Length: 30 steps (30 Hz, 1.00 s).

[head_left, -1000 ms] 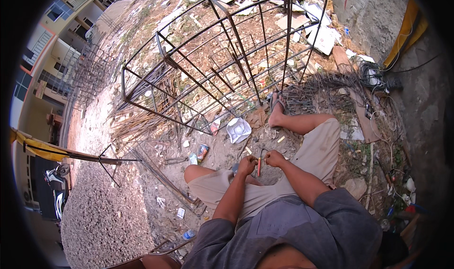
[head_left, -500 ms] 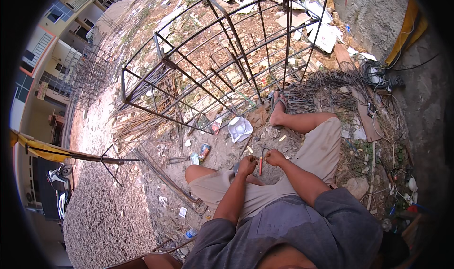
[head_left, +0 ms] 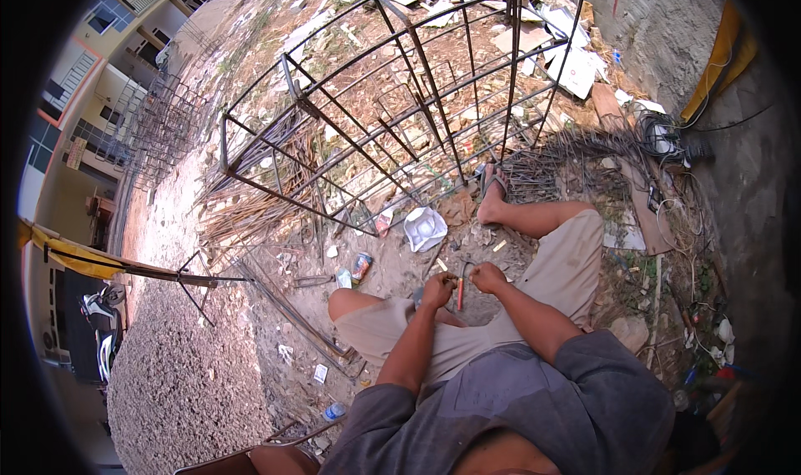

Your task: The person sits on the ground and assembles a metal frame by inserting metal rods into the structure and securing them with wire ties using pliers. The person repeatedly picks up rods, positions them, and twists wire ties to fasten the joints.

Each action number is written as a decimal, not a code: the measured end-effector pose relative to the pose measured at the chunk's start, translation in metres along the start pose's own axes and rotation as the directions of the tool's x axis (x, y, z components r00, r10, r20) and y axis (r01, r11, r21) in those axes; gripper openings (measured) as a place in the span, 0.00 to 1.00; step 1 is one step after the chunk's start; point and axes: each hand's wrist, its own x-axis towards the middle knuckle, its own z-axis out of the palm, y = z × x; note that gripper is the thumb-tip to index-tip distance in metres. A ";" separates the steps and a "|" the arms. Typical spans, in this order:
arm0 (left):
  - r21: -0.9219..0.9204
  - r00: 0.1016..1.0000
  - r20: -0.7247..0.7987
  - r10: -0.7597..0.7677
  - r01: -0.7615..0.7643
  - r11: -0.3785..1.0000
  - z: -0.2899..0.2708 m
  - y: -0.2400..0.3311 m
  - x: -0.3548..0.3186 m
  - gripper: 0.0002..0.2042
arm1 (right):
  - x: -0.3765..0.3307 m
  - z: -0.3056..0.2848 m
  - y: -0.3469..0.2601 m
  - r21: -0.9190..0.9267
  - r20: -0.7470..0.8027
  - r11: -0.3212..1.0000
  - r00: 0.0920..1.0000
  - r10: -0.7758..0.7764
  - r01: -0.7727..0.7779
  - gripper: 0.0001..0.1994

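Note:
Close together above the ground between my bent legs, both hands have their fingers drawn in. My left hand [head_left: 438, 290] is closed, and anything in its fingers is too small to make out. Just right of it is a slim hand tool with a red handle [head_left: 460, 295] and a thin, dark, curved upper end. I cannot tell whether the tool is held or lies on the ground. My right hand [head_left: 486, 278] is closed beside the tool's curved end, its fingertips pointing toward my left hand; what they pinch is hidden.
A large rebar cage [head_left: 367, 141] stands in front of me. Past my sandalled foot [head_left: 493, 183] lie thin rods [head_left: 567, 162]. A white crumpled container [head_left: 425, 229] and a can [head_left: 361, 267] lie ahead; bent bars [head_left: 292, 315] and gravel [head_left: 188, 371] are leftward. A concrete wall [head_left: 659, 49] rises right.
The whole view has shifted slightly. My hands stay almost in the same place, with a slightly wider gap between the right fingers and the red-handled tool.

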 end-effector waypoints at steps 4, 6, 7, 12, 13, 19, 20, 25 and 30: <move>-0.009 0.996 0.036 -0.077 0.077 0.997 -0.002 0.003 -0.002 0.13 | -0.016 -0.009 -0.019 -0.019 -0.076 1.000 0.997 0.015 -0.016 0.08; 0.019 0.998 0.033 -0.052 0.051 0.999 -0.005 0.010 0.001 0.12 | -0.015 -0.015 -0.019 -0.049 -0.132 0.999 0.991 -0.025 0.018 0.08; 0.043 0.999 0.045 -0.027 0.025 0.999 -0.007 0.012 0.003 0.12 | -0.015 -0.016 -0.020 -0.088 -0.183 0.993 0.979 -0.089 0.074 0.08; 0.126 0.971 0.238 0.034 -0.066 0.990 -0.022 0.016 -0.007 0.11 | -0.019 -0.025 -0.018 -0.200 -0.147 0.959 0.962 -0.231 0.199 0.09; 0.144 0.967 0.249 0.048 -0.086 0.986 -0.025 0.018 -0.010 0.11 | -0.022 -0.024 -0.021 -0.224 -0.117 0.951 0.963 -0.243 0.213 0.09; 0.117 0.982 0.177 0.062 -0.083 0.990 -0.021 0.039 -0.015 0.11 | -0.012 -0.033 -0.003 -0.178 -0.048 0.955 0.967 -0.250 0.238 0.07; 0.082 0.976 0.220 -0.007 -0.011 0.997 -0.018 0.041 -0.012 0.12 | -0.012 -0.034 -0.002 -0.145 -0.033 0.964 0.972 -0.232 0.225 0.06; 0.029 0.954 0.274 0.123 -0.136 0.990 -0.020 0.012 -0.009 0.14 | -0.017 -0.030 -0.013 -0.208 -0.053 0.941 0.958 -0.283 0.266 0.07; 0.089 0.867 0.493 0.072 -0.132 0.987 -0.024 0.018 -0.001 0.14 | -0.019 -0.028 -0.005 -0.280 -0.040 0.911 0.944 -0.327 0.304 0.08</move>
